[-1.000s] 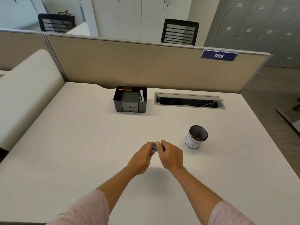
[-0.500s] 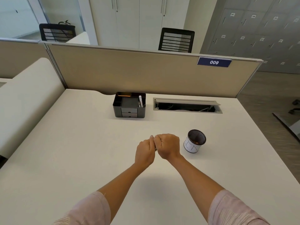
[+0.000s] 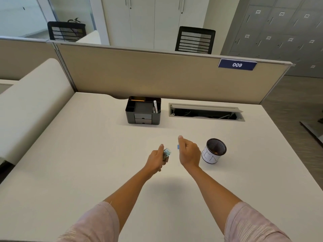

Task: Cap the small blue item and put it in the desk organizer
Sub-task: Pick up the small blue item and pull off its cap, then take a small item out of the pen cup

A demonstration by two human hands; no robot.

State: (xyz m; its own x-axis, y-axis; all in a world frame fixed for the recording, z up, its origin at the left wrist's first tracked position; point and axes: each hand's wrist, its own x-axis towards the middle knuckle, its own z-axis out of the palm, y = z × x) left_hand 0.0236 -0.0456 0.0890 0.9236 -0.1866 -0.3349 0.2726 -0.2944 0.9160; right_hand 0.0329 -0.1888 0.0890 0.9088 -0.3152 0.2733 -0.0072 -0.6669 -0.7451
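L hand (image 3: 157,158) grips bottle (image 3: 167,152), near side of organizer (image 3: 143,112) | R hand (image 3: 189,153) pinches blue cap (image 3: 178,146), just right of bottle, apart | both above desk (image 3: 87,154), cup (image 3: 214,151) right of R hand

Two hands (image 3: 156,158) (image 3: 189,153), one organizer (image 3: 143,112), one mesh cup (image 3: 214,151).

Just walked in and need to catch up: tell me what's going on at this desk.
A person is working with both bare hands above a white desk. The left hand holds a small clear-and-bluish piece; the right hand pinches a small blue piece. The two pieces are apart, so the item is not capped yet. The black desk organizer stands at the back by the partition, and a mesh pen cup stands right of the hands.
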